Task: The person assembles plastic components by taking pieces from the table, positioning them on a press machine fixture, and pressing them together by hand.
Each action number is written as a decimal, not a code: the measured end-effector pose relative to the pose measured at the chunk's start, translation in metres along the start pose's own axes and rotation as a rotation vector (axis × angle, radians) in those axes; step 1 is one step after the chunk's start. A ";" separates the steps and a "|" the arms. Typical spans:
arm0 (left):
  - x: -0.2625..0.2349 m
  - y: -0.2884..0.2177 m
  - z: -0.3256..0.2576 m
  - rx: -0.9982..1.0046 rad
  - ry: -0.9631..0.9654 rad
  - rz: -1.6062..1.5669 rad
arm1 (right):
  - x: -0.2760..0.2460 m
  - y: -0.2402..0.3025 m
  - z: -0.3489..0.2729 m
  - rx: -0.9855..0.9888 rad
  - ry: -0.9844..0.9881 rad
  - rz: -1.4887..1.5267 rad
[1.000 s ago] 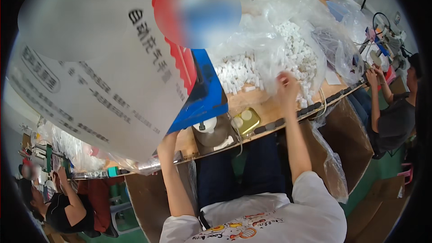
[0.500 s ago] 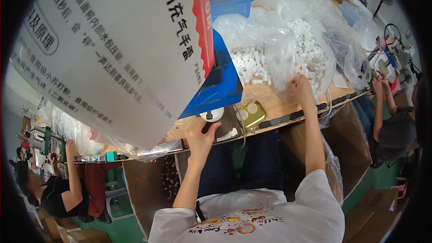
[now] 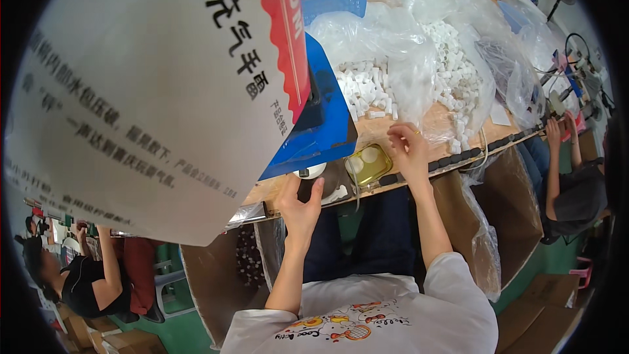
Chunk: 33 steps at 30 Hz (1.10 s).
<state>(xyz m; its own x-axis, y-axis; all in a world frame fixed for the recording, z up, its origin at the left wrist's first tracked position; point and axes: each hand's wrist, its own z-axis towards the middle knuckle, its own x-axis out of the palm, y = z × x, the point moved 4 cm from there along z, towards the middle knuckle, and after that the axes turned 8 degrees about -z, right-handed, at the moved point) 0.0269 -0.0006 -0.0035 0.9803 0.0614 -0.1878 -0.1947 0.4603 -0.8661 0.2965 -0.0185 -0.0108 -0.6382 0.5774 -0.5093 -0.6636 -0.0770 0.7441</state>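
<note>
White sheet [image 3: 137,105], black-printed; red lettered band [image 3: 288,52]; left hand [image 3: 300,213] thumb-spread, right hand [image 3: 409,154] curled; cannot tell if either grasps.

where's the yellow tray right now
In the head view, slightly right of centre, the yellow tray lies near the table's near edge, between the left hand and the right hand.

The wooden table [image 3: 375,130] carries two heaps of small white plastic pieces [image 3: 457,78], with crumpled clear plastic bags [image 3: 411,59] between and behind them. A blue perforated basket [image 3: 335,1] sits toward the back; a shallow yellow-green tray [image 3: 376,174] rests near the front edge.
</note>
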 end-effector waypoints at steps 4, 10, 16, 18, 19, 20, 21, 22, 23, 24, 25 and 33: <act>-0.007 0.004 0.007 -0.093 0.031 0.047 | 0.013 0.003 0.013 -0.022 0.176 -0.030; -0.005 0.010 0.016 0.046 0.068 0.147 | 0.045 0.006 0.037 -0.128 0.217 -0.305; -0.011 0.022 0.033 -0.291 0.257 -0.120 | 0.047 -0.012 0.041 -0.068 0.279 -0.280; -0.009 0.008 0.028 0.143 0.229 0.182 | 0.040 -0.013 0.039 0.014 0.315 -0.244; -0.008 0.018 0.023 0.053 0.188 0.085 | 0.038 -0.008 0.041 0.091 0.345 -0.196; -0.008 0.022 0.021 0.055 0.186 0.086 | 0.034 0.002 0.037 0.088 0.345 -0.195; -0.009 0.024 0.019 0.083 0.148 0.095 | 0.030 0.017 0.030 0.002 0.334 -0.104; -0.007 0.024 0.016 0.110 0.112 0.097 | 0.024 0.028 0.020 -0.081 0.320 -0.018; -0.006 0.023 0.014 0.114 0.076 0.059 | 0.026 0.030 0.009 -0.088 0.318 -0.017; -0.007 0.023 0.014 0.119 0.070 0.059 | 0.031 0.034 -0.006 -0.264 0.348 -0.176; -0.007 0.027 0.012 0.086 0.070 0.056 | 0.035 0.039 -0.016 -0.430 0.378 -0.342; -0.005 0.033 0.010 0.072 0.065 0.057 | 0.058 0.091 -0.021 0.036 0.176 0.535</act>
<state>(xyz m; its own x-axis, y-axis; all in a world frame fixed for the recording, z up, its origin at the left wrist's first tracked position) 0.0160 0.0228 -0.0266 0.9631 0.0331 -0.2672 -0.2449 0.5199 -0.8184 0.1910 -0.0091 0.0178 -0.9395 0.3211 -0.1194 -0.2183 -0.2925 0.9310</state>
